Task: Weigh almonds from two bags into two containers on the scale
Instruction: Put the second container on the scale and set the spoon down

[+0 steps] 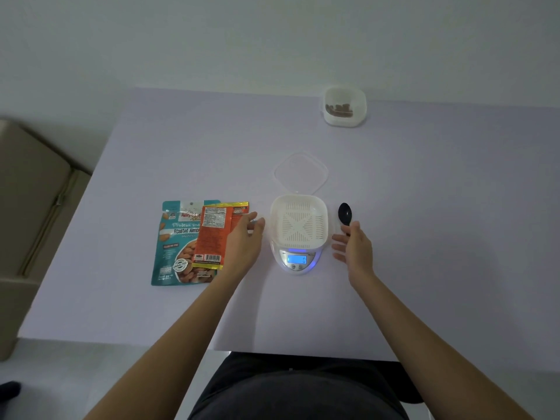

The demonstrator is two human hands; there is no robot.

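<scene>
An empty white container (299, 221) with a slotted bottom sits on the small scale (297, 259), whose blue display reads 0. My left hand (245, 237) and my right hand (353, 244) hover on either side of it, fingers relaxed, holding nothing. A teal almond bag (173, 244) lies flat to the left, with an orange almond bag (212, 234) lying on top of it and partly under my left hand. A black spoon (345, 214) lies right of the container, its handle hidden behind my right hand. A second white container (344, 106) with almonds inside stands at the far right.
A clear lid (301, 172) lies on the table (439, 237) just behind the scale. A beige box (33, 207) stands on the floor left of the table. The table's near edge runs just in front of my body.
</scene>
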